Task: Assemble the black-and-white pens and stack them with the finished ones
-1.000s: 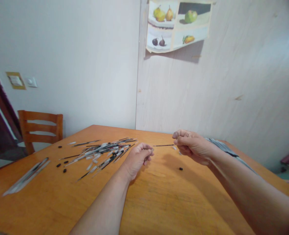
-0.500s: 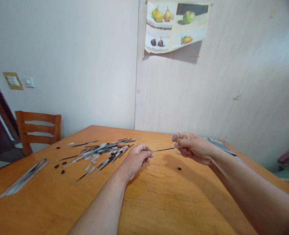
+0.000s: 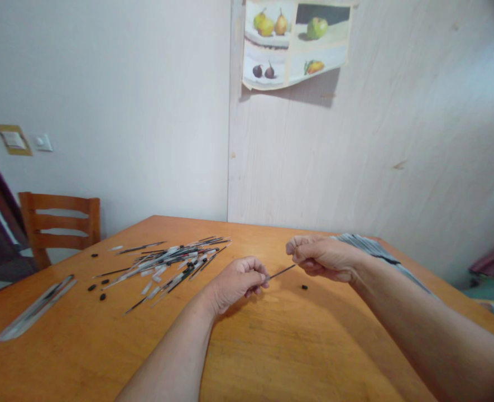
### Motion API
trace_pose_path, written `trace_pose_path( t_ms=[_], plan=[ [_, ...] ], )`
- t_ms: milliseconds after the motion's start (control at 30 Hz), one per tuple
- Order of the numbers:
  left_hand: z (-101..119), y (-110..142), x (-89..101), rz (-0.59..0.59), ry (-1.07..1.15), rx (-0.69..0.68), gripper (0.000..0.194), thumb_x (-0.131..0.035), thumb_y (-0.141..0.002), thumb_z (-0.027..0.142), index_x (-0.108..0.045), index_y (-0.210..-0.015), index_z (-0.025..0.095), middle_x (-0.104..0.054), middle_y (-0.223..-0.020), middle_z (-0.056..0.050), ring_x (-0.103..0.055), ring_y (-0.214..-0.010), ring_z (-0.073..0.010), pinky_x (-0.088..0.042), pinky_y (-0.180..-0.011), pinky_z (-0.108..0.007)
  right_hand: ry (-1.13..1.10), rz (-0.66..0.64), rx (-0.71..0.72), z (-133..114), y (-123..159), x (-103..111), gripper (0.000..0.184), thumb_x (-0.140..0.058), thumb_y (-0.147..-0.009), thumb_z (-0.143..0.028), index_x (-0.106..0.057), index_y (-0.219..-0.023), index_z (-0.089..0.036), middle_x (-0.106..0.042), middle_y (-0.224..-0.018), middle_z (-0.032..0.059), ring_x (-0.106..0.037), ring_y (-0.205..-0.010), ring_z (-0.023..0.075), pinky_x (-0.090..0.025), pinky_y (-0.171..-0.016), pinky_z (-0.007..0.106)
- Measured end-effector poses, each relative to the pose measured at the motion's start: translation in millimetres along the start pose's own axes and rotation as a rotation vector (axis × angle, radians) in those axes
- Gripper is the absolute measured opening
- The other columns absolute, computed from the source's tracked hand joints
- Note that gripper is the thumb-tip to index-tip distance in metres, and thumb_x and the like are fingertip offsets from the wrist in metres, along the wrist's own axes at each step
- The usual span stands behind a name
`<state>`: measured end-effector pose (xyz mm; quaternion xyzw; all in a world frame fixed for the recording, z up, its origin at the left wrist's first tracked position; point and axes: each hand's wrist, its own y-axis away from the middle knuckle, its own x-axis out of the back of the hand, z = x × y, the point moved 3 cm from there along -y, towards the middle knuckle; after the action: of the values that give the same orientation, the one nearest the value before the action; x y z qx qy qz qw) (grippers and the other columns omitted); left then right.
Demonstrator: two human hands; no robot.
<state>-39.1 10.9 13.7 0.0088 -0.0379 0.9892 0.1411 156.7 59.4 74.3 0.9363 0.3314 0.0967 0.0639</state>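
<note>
A thin dark rod that looks like a pen refill stretches between my hands, above the wooden table. My left hand pinches its near left end between thumb and fingers. At the other end, the fingers of my right hand are closed around it, hiding the tip. On the table just below my right hand lies a small black plug. To the left of my left hand spreads a loose pile of similar refills, mixed with short whitish and black pieces.
A clear sleeve with thin rods inside lies at the table's left. Several black plugs sit near the pile. Behind my right forearm is a bundle of grey rods. A wooden chair stands beyond the left edge.
My right hand has closed on the refill's far end, with its fingers lower and more curled. My left hand has shifted slightly right and down. The view has turned a little right.
</note>
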Motion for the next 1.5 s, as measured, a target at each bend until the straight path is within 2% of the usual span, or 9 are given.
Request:
trace_pose_path(
  t_ms=[100,233,367,567,667,900,1133,1367,1500],
  plan=[
    [-0.2,0.4,-2.6,-0.016,0.036,0.011,0.013,-0.063,-0.072,0.024,-0.061,-0.082,0.015,-0.066,-0.075,-0.005,-0.054,-0.056,-0.0088,-0.033,-0.049,-0.019,0.041,-0.007,0.021,0.7,-3.1,-4.7,0.017,-0.065,-0.07,-0.029,-0.053,-0.078,-0.019,-0.043,-0.051,-0.0071,-0.027,-0.042,0.005,-0.016,-0.04,0.019],
    [0.4,0.6,-1.2,0.011,0.098,0.032,0.015,-0.065,-0.073,0.026,-0.061,-0.082,0.015,-0.065,-0.075,-0.005,-0.054,-0.056,-0.0082,-0.033,-0.049,-0.018,0.111,0.268,0.019,6.8,-14.5,16.6,0.028,-0.059,-0.078,-0.045,-0.057,-0.085,-0.018,-0.051,-0.056,-0.0029,-0.036,-0.043,0.0068,-0.023,-0.04,0.021],
    [1.3,-0.2,1.4,0.037,0.138,0.048,0.018,-0.067,-0.073,0.028,-0.06,-0.083,0.015,-0.064,-0.074,-0.004,-0.054,-0.055,-0.0078,-0.032,-0.048,-0.017,0.386,0.558,-0.01,30.8,-27.0,55.5,0.019,-0.055,-0.078,-0.035,-0.052,-0.069,-0.018,-0.051,-0.057,0.0,-0.037,-0.044,0.0077,-0.024,-0.042,0.022],
    [1.3,-1.8,1.7,0.053,0.14,0.049,0.017,-0.067,-0.075,0.028,-0.059,-0.082,0.016,-0.064,-0.076,-0.005,-0.053,-0.056,-0.0074,-0.032,-0.048,-0.017,0.724,0.635,-0.082,67.9,-31.6,72.8,0.011,-0.052,-0.071,-0.021,-0.052,-0.061,-0.017,-0.051,-0.059,0.0018,-0.041,-0.052,0.0108,-0.024,-0.047,0.024],
    [1.4,-2.0,2.2,0.072,0.153,0.053,0.018,-0.069,-0.073,0.028,-0.059,-0.081,0.015,-0.064,-0.075,-0.004,-0.053,-0.056,-0.0075,-0.032,-0.048,-0.017,0.746,0.571,-0.069,70.5,-27.3,64.5,0.012,-0.053,-0.069,-0.019,-0.052,-0.058,-0.016,-0.051,-0.058,0.0008,-0.043,-0.054,0.011,-0.028,-0.05,0.023],
    [0.6,-1.7,1.2,0.064,0.148,0.062,0.017,-0.068,-0.074,0.028,-0.059,-0.081,0.015,-0.064,-0.075,-0.005,-0.053,-0.057,-0.0075,-0.033,-0.049,-0.017,0.75,0.088,-0.006,78.7,-10.1,46.9,0.008,-0.061,-0.065,-0.02,-0.061,-0.071,-0.016,-0.06,-0.067,-0.0001,-0.051,-0.062,0.0116,-0.037,-0.057,0.021],
    [-0.8,-1.0,-2.5,0.039,0.109,0.086,0.015,-0.065,-0.076,0.027,-0.059,-0.083,0.016,-0.064,-0.077,-0.005,-0.054,-0.059,-0.0081,-0.035,-0.051,-0.017,0.752,0.195,0.088,80.4,-9.6,38.2,0.003,-0.057,-0.068,-0.018,-0.06,-0.069,-0.017,-0.058,-0.064,-0.001,-0.051,-0.06,0.0112,-0.037,-0.055,0.021],
    [-0.8,-0.6,-6.1,0.023,0.086,0.071,0.015,-0.063,-0.078,0.029,-0.058,-0.086,0.017,-0.063,-0.077,-0.004,-0.055,-0.061,-0.0085,-0.035,-0.052,-0.018,0.086,0.191,0.222,47.8,-0.6,-5.6,0.017,-0.061,-0.077,-0.033,-0.056,-0.081,-0.017,-0.064,-0.071,0.0012,-0.06,-0.06,0.011,-0.048,-0.058,0.023],
    [0.4,-1.0,-6.5,0.018,0.078,0.061,0.016,-0.064,-0.078,0.029,-0.057,-0.084,0.016,-0.063,-0.077,-0.003,-0.054,-0.059,-0.008,-0.036,-0.053,-0.019,-0.05,0.192,0.296,39.6,2.0,-23.1,0.023,-0.065,-0.077,-0.036,-0.058,-0.085,-0.016,-0.067,-0.08,0.0041,-0.063,-0.069,0.0125,-0.051,-0.065,0.026]
  ],
)
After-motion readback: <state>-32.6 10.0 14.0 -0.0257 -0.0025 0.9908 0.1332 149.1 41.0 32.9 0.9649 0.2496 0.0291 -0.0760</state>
